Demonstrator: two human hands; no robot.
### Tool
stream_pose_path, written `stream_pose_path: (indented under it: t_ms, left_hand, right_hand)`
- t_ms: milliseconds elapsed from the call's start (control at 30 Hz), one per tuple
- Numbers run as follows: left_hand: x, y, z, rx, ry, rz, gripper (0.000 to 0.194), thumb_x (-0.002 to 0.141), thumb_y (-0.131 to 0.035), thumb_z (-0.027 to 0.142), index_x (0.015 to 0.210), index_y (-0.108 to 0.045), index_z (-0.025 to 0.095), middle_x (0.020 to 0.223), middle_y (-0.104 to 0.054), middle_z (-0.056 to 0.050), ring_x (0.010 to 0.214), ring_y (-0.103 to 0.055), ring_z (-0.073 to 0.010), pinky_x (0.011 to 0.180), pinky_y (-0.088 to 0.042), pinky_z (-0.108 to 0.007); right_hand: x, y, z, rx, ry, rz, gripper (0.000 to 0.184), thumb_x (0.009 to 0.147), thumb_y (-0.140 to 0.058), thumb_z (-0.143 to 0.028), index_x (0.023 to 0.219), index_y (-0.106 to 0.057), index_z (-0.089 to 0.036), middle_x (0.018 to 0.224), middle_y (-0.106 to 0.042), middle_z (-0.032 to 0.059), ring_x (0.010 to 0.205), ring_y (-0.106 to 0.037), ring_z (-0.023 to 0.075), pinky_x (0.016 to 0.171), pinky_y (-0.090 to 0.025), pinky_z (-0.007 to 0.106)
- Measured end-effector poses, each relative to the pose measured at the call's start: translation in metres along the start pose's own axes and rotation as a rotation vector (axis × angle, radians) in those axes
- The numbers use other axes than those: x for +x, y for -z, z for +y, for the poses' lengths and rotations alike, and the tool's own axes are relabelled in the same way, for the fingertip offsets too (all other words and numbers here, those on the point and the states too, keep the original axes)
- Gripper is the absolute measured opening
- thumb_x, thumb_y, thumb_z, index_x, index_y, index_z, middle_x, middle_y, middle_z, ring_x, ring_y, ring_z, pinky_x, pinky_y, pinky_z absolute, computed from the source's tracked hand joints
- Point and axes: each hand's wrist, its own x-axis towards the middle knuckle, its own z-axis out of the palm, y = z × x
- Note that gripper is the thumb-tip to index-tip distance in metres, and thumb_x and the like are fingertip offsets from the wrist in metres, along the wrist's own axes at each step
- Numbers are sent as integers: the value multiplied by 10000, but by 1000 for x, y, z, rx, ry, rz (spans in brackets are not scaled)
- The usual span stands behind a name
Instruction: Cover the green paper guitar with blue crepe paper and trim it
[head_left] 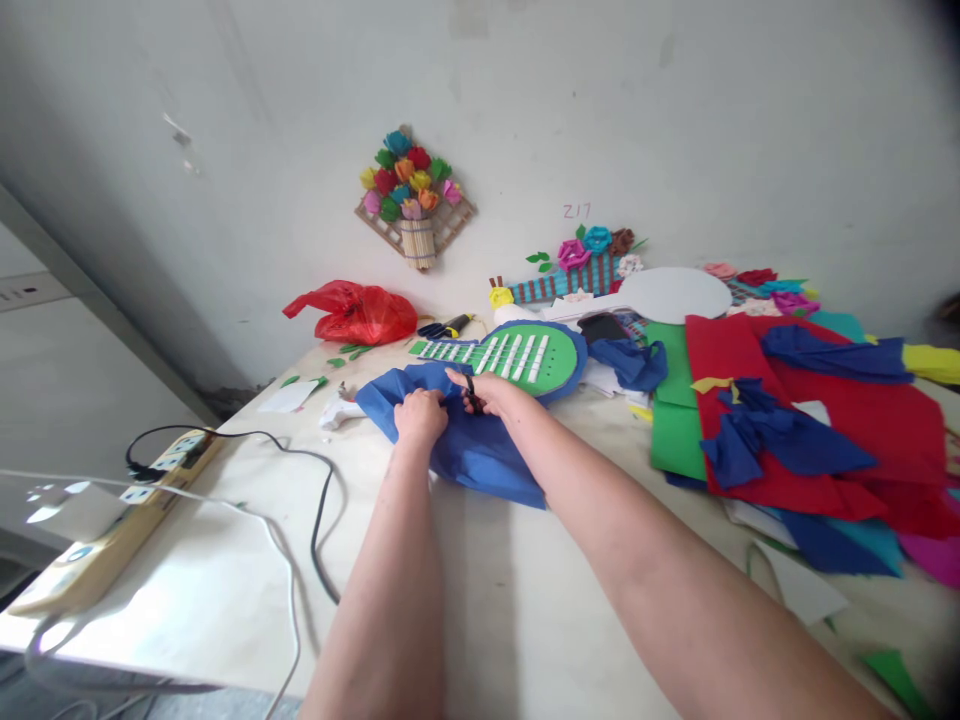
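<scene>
A crumpled sheet of blue fabric (480, 445) lies on the white table (525, 600), about mid-depth. My left hand (420, 415) is closed, pinching the sheet's upper left part. My right hand (484, 392) rests just right of it, fingers curled round a small dark tool that looks like scissors (471, 395), at the fabric's top edge. Right behind both hands lies a green racket-shaped craft (517, 355) with white strips and a blue rim.
A power strip (135, 500) with black and white cables lies at the left. A red plastic bag (356, 312) sits by the wall. Red, green and blue sheets (787, 420) pile up at the right, with paper-flower crafts (592, 265) behind. A flower bouquet (412, 195) hangs on the wall.
</scene>
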Motion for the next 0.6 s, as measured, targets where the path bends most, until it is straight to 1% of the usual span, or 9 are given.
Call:
stream_pose_path:
  t_ms: [133,233,400,600]
  left_hand:
    - [-1,1,1,17,-12,33,349,807,-484,272,1098,-675,269,1160,-643,-101,1096,-568,-281,964,-363,-443]
    - [-1,2,2,7,-8,35,341,799,-482,266,1071,-686,273,1140,-657,-93,1084,-578,-276,961,-366,-439]
    - [-1,3,2,-20,4,15,344,794,-488,265,1076,-685,261,1142,-658,-97,1084,-582,-279,925,-410,-421]
    - [2,1,0,-70,9,11,350,785,-500,253,1081,-688,257,1147,-658,-92,1089,-583,-274,886,-446,-371]
  right_hand:
    - [-6,13,-3,-41,-45,-116,568,770,-458,-707,657,-478,-151,468,-506,-1,384,-477,84,332,-322,161]
    - [-3,20,-2,-19,-57,-179,605,774,-396,-735,661,-484,-147,473,-516,6,383,-483,85,328,-314,157]
    - [2,21,0,13,-49,-209,581,780,-426,-714,683,-488,-144,449,-497,-13,359,-460,68,315,-323,138]
    - [-1,20,-1,37,-40,-176,545,750,-516,-686,666,-478,-149,423,-466,-37,323,-417,49,275,-284,125]
